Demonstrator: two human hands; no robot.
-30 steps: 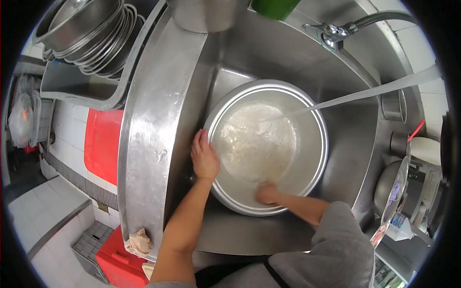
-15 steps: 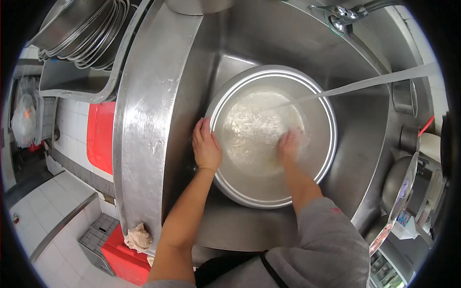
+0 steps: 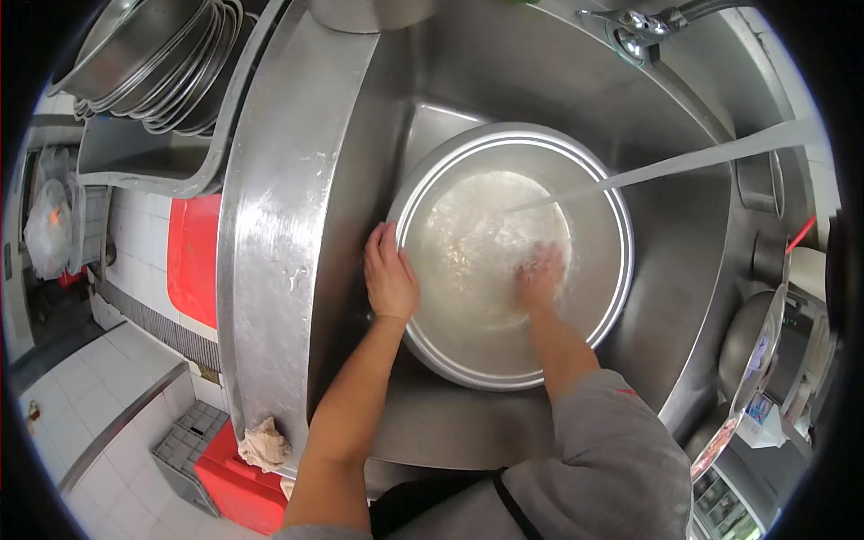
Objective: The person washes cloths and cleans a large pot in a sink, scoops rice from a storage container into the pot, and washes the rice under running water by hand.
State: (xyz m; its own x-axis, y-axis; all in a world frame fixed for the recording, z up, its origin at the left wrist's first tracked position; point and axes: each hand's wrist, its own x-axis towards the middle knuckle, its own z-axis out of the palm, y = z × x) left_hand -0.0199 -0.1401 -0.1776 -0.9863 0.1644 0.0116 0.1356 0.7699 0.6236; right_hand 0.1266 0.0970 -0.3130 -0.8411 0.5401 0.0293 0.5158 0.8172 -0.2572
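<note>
A wide round metal pot [image 3: 605,270] sits in the stainless steel sink [image 3: 468,432], holding cloudy water [image 3: 459,279]. Along its left rim, my left hand [image 3: 391,277] grips the edge, fingers stretched along the outside and thumb by the rim. My right hand [image 3: 542,277] is dipped into the water right of the middle, its fingers spread and partly blurred by ripples. From the right, a pale stream of water [image 3: 666,168] slants into the pot. Whatever lies beneath the foamy surface cannot be made out.
A metal faucet [image 3: 639,34] is at the sink's far edge. Stacked metal bowls [image 3: 153,63] stand upper left in a grey tub [image 3: 144,162]. A crumpled cloth [image 3: 264,445] lies on the left ledge, above a red bin [image 3: 238,481]. Pans [image 3: 749,337] line the right side.
My right hand has shifted slightly within the water, its fingers now showing more spread. My left hand keeps its place on the rim, and the stream still runs.
</note>
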